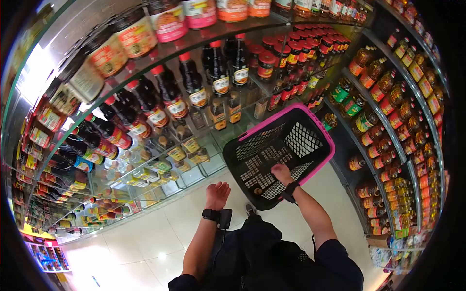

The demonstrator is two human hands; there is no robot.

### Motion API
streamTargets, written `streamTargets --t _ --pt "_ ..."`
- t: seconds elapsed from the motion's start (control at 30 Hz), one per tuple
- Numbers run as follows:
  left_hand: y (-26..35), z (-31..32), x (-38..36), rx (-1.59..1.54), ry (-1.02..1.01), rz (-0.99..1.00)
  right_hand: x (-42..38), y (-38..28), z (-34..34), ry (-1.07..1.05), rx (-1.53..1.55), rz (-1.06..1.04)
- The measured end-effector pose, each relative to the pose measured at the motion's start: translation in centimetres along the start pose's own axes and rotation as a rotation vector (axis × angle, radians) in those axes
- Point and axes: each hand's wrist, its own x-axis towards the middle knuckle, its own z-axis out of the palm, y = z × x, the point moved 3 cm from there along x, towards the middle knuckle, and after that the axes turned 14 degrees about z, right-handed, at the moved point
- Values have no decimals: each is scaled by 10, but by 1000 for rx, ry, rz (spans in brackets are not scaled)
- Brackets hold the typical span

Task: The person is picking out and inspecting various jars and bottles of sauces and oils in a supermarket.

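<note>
My right hand (281,173) is over the inside of a black shopping basket (303,169) with a pink rim. Its fingers are curled closed, and whatever they may grip is hidden. The right forearm crosses the basket's near side. A small brownish round thing (257,191) shows at the basket's near end, too small to name. My left hand (218,194) is held apart from the basket, palm up, with loosely bent fingers and nothing in it. It is in front of the lower glass shelves, touching none of the goods.
Glass shelves on the left and ahead bear dark sauce bottles (191,80), large jars (141,36) and red-lidded jars (266,64). Curved shelves at right hold several oil bottles (388,104). Pale floor tiles (141,242) lie below; a shoe (250,209) shows beside the basket.
</note>
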Motion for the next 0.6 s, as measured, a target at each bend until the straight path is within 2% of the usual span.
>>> streamTargets --t 0.07,0.1,0.17,0.2,0.27,0.37,0.47,0.5,0.57,0.6 --pt "-31 20 6 -4 -16 -18 19 14 0 -135 -233 -25" --pt "-45 30 7 26 -21 -12 43 38 5 -152 -232 -16" --pt "-64 45 4 44 -20 6 109 111 42 -413 -661 -319" --pt "-70 50 3 87 -41 41 101 94 38 -433 -656 -315" --pt "-82 41 15 158 -46 82 72 42 36 -547 -946 114" --pt "-82 34 15 57 77 113 89 60 61 -639 -1077 370" --pt "-73 33 8 21 168 159 92 65 75 -590 -1121 402" --pt "-70 30 7 -16 171 178 108 109 98 -712 -1240 380" --pt "-67 27 7 -32 153 190 110 117 112 -970 -1443 292" --pt "-66 24 6 -37 189 202 114 122 105 -803 -1221 513"
